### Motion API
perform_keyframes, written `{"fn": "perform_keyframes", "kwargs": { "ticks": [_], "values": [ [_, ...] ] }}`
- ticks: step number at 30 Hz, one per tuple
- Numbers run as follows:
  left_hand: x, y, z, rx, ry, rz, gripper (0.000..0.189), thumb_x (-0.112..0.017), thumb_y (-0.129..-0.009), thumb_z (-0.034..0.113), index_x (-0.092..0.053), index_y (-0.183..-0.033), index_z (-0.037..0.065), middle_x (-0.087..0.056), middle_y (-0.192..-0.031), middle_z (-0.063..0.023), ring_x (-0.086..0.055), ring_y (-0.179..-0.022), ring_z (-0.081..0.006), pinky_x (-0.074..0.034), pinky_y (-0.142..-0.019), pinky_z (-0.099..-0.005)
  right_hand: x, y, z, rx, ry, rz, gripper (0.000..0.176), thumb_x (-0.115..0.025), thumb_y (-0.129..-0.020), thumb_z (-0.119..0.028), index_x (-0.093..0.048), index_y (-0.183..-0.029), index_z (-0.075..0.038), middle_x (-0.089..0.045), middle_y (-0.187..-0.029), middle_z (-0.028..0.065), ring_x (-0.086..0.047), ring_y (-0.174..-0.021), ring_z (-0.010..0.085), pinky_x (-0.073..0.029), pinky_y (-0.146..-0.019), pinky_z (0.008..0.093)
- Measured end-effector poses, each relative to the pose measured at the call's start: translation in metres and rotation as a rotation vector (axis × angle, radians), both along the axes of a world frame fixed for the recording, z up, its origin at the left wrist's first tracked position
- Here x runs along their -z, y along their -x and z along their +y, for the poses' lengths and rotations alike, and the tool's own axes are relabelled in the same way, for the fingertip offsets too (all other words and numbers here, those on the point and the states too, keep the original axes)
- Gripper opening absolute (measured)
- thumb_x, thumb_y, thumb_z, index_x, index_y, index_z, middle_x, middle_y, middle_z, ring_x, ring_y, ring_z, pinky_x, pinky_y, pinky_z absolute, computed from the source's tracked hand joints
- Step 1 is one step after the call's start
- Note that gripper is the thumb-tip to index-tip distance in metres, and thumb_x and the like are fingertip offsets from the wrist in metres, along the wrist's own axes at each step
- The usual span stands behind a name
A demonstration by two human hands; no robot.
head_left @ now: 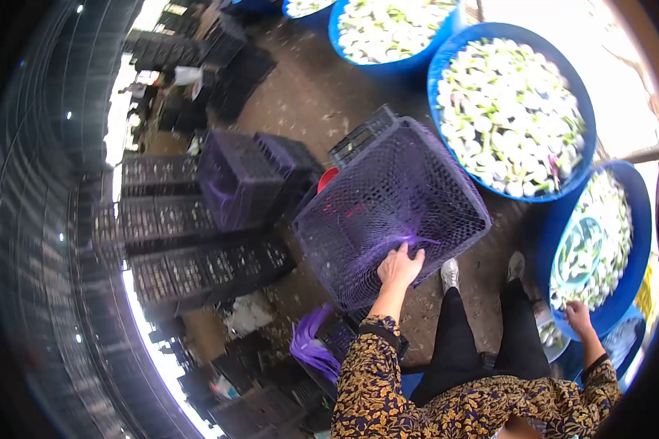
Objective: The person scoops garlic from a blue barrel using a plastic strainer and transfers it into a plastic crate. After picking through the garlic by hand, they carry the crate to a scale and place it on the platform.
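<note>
- Left hand [400, 267]: fingers part-spread at net [384, 194] on crate [448, 159]; grip unclear.
- Right hand [578, 320]: loosely curled by tub [641, 219]; cannot tell its hold.

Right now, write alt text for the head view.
A person's left hand is at gathered purple netting over a black plastic crate; the right hand is by a blue tub of white bulbs with green stems. Dark crates stand stacked at left.
</note>
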State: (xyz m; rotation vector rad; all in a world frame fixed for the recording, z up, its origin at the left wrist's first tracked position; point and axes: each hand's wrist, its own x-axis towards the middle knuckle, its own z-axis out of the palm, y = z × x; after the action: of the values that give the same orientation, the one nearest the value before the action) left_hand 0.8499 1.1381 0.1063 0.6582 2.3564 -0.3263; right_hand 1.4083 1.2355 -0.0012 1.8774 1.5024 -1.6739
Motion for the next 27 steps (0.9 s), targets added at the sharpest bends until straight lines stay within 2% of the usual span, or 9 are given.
{"fn": "perform_keyframes", "kwargs": {
  "ticks": [5,6,8,9,13,16,19,25,27],
  "values": [
    [-0.015,-0.004,0.009,0.263,-0.219,0.158,0.081,-0.065,-0.074,0.047,-0.037,-0.131,-0.003,-0.046,-0.128,-0.0229,-0.052,-0.111,-0.0353,-0.041,-0.095,-0.0424,0.033,-0.048,0.032,-0.072,0.056,-0.167,0.032,-0.050,-0.083,-0.012,-0.056,-0.109,0.006,-0.063,-0.082,0.0147,-0.062,-0.059,0.0196,-0.050,-0.051,0.0292],
    [-0.004,-0.002,0.006,0.239,-0.219,0.159,0.081,-0.065,-0.074,0.047,-0.037,-0.131,-0.003,-0.046,-0.128,-0.0229,-0.052,-0.111,-0.0353,-0.041,-0.095,-0.0424,0.031,-0.042,0.042,-0.095,0.053,-0.170,0.032,-0.050,-0.083,-0.012,-0.056,-0.109,0.006,-0.063,-0.082,0.0147,-0.062,-0.059,0.0196,-0.050,-0.051,0.0292],
    [0.021,0.006,-0.004,-0.240,-0.138,-0.340,0.074,-0.061,-0.077,0.051,-0.044,-0.125,-0.003,-0.051,-0.123,-0.0240,-0.053,-0.112,-0.0340,-0.041,-0.095,-0.0409,0.018,-0.017,0.056,0.003,0.110,-0.125,0.030,-0.048,-0.085,-0.012,-0.055,-0.111,0.001,-0.061,-0.081,0.0106,-0.060,-0.059,0.0166,-0.046,-0.048,0.0270],
    [0.010,0.005,0.000,-0.192,-0.047,-0.356,0.068,-0.056,-0.080,0.053,-0.051,-0.119,-0.002,-0.057,-0.115,-0.0248,-0.054,-0.112,-0.0335,-0.042,-0.094,-0.0390,0.011,0.004,0.062,0.013,0.126,-0.158,0.030,-0.047,-0.086,-0.014,-0.054,-0.113,-0.002,-0.059,-0.082,0.0082,-0.059,-0.060,0.0147,-0.043,-0.047,0.0254],
    [-0.016,-0.020,0.008,0.186,-0.410,0.160,0.037,-0.055,-0.083,0.039,-0.064,-0.093,0.004,-0.065,-0.095,-0.0133,-0.061,-0.093,-0.0282,-0.042,-0.090,-0.0424,0.038,0.016,0.067,0.000,0.076,-0.142,0.031,-0.046,-0.088,-0.019,-0.052,-0.115,-0.005,-0.059,-0.088,0.0078,-0.060,-0.065,0.0146,-0.043,-0.049,0.0249],
    [-0.020,-0.030,-0.004,0.312,-0.683,0.332,0.042,-0.054,-0.084,0.038,-0.062,-0.105,0.003,-0.060,-0.111,-0.0175,-0.052,-0.112,-0.0318,-0.027,-0.104,-0.0513,0.050,0.008,0.053,-0.009,0.104,-0.162,0.032,-0.046,-0.088,-0.017,-0.050,-0.117,-0.006,-0.057,-0.093,0.0074,-0.060,-0.067,0.0161,-0.044,-0.051,0.0273],
    [-0.013,-0.030,-0.022,0.158,-0.555,0.132,0.049,-0.052,-0.086,0.038,-0.055,-0.120,0.004,-0.049,-0.128,-0.0209,-0.040,-0.125,-0.0353,-0.018,-0.107,-0.0537,0.044,0.009,0.041,-0.080,0.112,-0.163,0.037,-0.047,-0.086,-0.017,-0.049,-0.120,-0.003,-0.058,-0.097,0.0113,-0.061,-0.069,0.0177,-0.045,-0.050,0.0281],
    [-0.045,-0.048,-0.051,0.183,-0.636,0.162,0.064,-0.054,-0.085,0.041,-0.037,-0.136,0.006,-0.032,-0.141,-0.0235,-0.026,-0.133,-0.0394,-0.015,-0.108,-0.0556,0.026,0.036,0.040,-0.191,0.116,-0.167,0.037,-0.048,-0.086,-0.016,-0.050,-0.119,0.000,-0.059,-0.099,0.0136,-0.062,-0.069,0.0192,-0.046,-0.051,0.0271],
    [-0.037,-0.053,-0.059,0.146,-0.627,0.131,0.068,-0.055,-0.083,0.042,-0.036,-0.137,0.007,-0.031,-0.142,-0.0238,-0.024,-0.133,-0.0393,-0.015,-0.108,-0.0563,0.035,0.046,0.045,-0.229,0.027,-0.113,0.032,-0.046,-0.086,-0.014,-0.054,-0.113,0.000,-0.061,-0.088,0.0124,-0.062,-0.062,0.0178,-0.046,-0.048,0.0263]
  ]
}}
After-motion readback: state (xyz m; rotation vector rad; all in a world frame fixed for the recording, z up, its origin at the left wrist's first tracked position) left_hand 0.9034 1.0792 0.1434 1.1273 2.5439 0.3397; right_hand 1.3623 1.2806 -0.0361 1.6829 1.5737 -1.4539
